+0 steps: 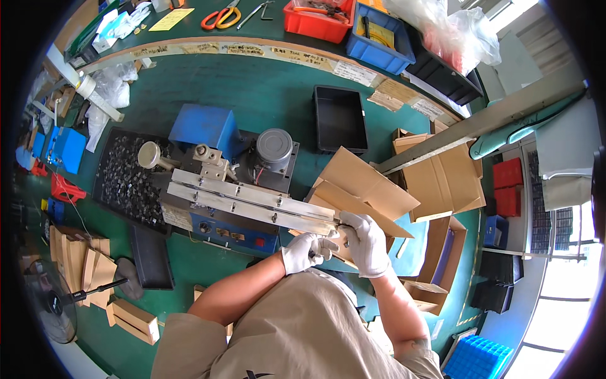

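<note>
A tabletop machine with a blue housing (203, 126), a grey round motor (274, 146) and a long metal rail (252, 201) stands in front of me. The rail runs out to the right toward my hands. My right hand (368, 247), in a white glove, pinches at the rail's right end; a thin dark piece shows at its fingertips, too small to name. Just left of it and lower, my left hand (306, 252) is gloved too, its fingers curled. Something small and dark peeks out between them. Both hands are close together, beside the rail end.
Left of the machine lies a black tray (129, 183) of small dark parts. A black bin (341, 119) stands behind; open cardboard boxes (442, 170) fill the right. The shelf above holds scissors (221, 18), a red bin (319, 22) and a blue bin (380, 41). A fan (53, 306) stands lower left.
</note>
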`<state>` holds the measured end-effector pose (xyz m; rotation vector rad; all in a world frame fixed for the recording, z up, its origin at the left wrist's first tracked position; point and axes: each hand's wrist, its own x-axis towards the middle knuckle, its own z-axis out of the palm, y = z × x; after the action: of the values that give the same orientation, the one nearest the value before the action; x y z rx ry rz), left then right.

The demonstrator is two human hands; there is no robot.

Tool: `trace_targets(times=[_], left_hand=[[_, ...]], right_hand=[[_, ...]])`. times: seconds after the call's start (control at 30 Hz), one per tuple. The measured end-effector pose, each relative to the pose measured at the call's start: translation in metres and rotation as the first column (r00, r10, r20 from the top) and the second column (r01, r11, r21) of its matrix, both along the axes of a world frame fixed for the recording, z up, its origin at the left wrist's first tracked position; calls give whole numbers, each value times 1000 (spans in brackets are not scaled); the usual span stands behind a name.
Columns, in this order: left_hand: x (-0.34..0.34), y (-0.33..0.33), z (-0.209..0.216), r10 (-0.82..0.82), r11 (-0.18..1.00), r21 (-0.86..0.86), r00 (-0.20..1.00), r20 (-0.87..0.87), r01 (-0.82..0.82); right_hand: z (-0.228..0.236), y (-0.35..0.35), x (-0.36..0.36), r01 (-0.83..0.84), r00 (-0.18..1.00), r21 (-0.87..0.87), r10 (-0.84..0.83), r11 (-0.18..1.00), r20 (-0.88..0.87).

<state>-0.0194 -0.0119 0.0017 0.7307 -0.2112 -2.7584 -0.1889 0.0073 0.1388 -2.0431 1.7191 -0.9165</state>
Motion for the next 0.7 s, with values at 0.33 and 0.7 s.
trace_targets(times=[0.33,0.7], left_hand=[[8,-6,40,106,979,189,987,-118,-83],[1,1,-7,216,-475,-793,924,315,381]], right_hand=[[9,2,24,64,998,-163,-64,985,7],[-40,42,29,-149,981,406,188,902,-57]])
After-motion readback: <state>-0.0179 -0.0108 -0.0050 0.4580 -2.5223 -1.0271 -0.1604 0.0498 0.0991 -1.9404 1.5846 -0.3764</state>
